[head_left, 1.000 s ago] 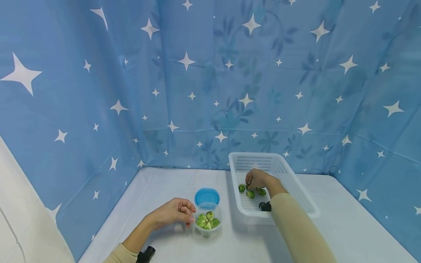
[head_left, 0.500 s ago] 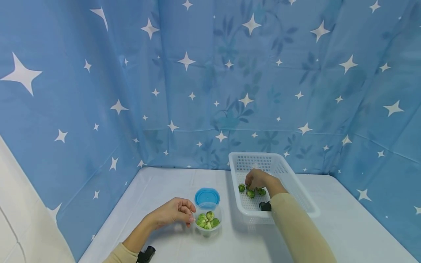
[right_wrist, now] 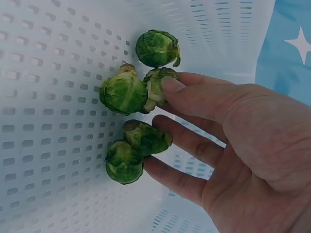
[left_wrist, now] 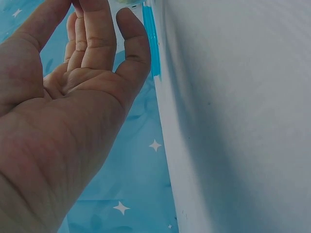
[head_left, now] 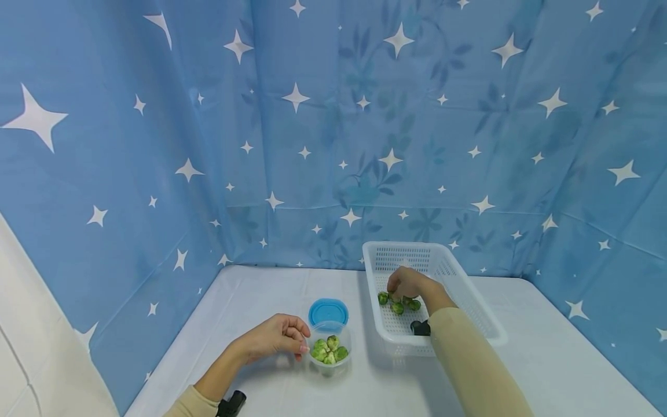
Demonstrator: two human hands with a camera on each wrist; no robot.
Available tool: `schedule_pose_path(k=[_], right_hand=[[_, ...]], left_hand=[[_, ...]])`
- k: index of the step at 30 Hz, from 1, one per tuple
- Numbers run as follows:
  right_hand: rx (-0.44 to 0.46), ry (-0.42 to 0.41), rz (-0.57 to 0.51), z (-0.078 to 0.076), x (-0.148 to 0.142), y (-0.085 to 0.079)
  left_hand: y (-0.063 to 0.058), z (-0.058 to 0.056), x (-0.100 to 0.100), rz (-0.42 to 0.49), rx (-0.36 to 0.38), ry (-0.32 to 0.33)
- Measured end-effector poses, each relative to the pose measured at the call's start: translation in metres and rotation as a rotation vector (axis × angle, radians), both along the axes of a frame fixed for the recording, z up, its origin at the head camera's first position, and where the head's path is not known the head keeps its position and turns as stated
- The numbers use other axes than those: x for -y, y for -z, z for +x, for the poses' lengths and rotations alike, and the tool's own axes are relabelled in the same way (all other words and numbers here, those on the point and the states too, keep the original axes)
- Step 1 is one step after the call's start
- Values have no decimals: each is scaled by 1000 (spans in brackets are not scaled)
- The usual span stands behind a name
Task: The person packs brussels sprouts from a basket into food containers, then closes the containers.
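In the right wrist view my right hand (right_wrist: pixel 228 131) pinches a Brussels sprout (right_wrist: pixel 156 90) between thumb and forefinger, inside the white basket (head_left: pixel 490 324). Beside it are a sprout (right_wrist: pixel 156 47) with a loose outer leaf and a brighter green sprout (right_wrist: pixel 124 92). Lower, two more lie side by side, with my other fingertips against them. My left hand (head_left: pixel 281 337) holds the left rim of a small clear round container (head_left: pixel 348 341) with thumb and forefinger. Several sprouts (head_left: pixel 329 350) sit in that container. In the left wrist view only its edge shows, past the left hand (left_wrist: pixel 92 73).
Just behind the container a blue lid (head_left: pixel 328 311) lies on the white-covered table (head_left: pixel 281 278). The basket has high perforated walls and stands to the right. A blue curtain (head_left: pixel 333 145) with white stars closes off the back and sides.
The right hand has shifted very slightly to the left among the sprouts. The left hand and the container have stayed in place.
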State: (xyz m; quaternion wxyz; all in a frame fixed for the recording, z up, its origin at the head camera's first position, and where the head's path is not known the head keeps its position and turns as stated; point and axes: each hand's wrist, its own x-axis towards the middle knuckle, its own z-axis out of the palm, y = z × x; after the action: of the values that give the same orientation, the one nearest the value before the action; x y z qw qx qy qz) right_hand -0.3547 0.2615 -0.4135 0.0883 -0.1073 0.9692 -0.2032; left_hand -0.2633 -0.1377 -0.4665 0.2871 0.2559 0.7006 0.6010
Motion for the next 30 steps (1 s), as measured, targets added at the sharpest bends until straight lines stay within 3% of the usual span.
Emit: schedule_pose_path(k=[8, 21, 30], right_hand=[[-31, -60, -32, -1, 1, -6], [-64, -64, -92, 1, 4, -13], [-143, -150, -150, -5, 6, -25]], left_hand=[[0, 0, 1, 4, -7, 9], [2, 0, 0, 11, -11, 13], [2, -1, 0, 8, -8, 8]])
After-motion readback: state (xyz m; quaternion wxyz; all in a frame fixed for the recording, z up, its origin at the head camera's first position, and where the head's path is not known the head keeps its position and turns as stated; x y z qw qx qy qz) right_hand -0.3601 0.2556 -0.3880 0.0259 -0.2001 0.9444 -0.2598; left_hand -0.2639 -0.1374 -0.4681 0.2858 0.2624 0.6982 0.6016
